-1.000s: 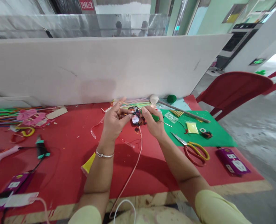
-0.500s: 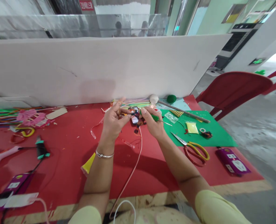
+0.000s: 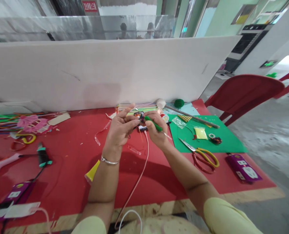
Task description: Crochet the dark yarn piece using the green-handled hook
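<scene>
Near the middle of the red table, my left hand [image 3: 117, 131] pinches a small dark beaded piece [image 3: 141, 119] between thumb and fingers; its details are too small to tell. My right hand [image 3: 158, 131] is closed round a green-handled tool [image 3: 154, 124] with a thin metal shaft that sticks out toward the lower right. Both hands meet at the dark piece. A phone [image 3: 143, 128] lies just below and behind them, mostly hidden, with a pink cable [image 3: 145, 159] running from it toward me.
Scissors [image 3: 203, 158] lie at right, by a green sheet [image 3: 228, 143] bearing a yellow packet [image 3: 201, 133]. A purple box [image 3: 244, 168] stands at the right edge. A glue gun [image 3: 3, 164] and cutters [image 3: 43, 156] lie left. A white board [image 3: 134, 71] stands behind.
My hands have drawn closer together round the dark piece. The green handle shows more and has tilted, and the phone is more covered.
</scene>
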Available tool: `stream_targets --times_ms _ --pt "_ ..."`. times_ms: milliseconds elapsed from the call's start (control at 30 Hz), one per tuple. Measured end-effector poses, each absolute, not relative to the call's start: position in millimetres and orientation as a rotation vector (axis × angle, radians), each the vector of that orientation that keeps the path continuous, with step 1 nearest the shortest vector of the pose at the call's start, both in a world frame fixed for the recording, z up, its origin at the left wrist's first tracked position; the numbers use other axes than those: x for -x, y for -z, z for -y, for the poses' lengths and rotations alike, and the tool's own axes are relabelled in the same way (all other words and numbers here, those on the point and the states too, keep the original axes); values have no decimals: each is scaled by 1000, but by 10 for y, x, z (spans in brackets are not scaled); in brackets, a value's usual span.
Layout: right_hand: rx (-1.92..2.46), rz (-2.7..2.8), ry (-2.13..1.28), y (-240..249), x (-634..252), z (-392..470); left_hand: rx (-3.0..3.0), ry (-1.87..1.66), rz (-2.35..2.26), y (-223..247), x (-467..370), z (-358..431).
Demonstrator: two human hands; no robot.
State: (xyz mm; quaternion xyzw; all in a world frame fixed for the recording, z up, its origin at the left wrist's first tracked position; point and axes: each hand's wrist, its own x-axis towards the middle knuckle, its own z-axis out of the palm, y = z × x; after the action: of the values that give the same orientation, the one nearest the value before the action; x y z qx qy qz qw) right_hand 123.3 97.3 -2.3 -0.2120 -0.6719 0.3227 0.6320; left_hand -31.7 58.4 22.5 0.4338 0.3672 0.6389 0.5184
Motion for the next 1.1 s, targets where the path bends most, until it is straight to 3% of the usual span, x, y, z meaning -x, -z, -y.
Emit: stream_targets --times_ms 200,333,867,1100 --pt "269 1487 -1482 144 -1406 -1278 -1159 -1257 -850 -267 377 -538" --pt "282 1632 -1587 117 -1564 -1354 -1356 -1285 -1019 -310 370 -499" --pt "386 1917 -1121 -128 -1685 -1193 -1658 -1411 -1402 -284 351 -431" --pt "342 1958 -476 -104 -1507 -1043 -1459 -1595 -1321 -259 366 -482"
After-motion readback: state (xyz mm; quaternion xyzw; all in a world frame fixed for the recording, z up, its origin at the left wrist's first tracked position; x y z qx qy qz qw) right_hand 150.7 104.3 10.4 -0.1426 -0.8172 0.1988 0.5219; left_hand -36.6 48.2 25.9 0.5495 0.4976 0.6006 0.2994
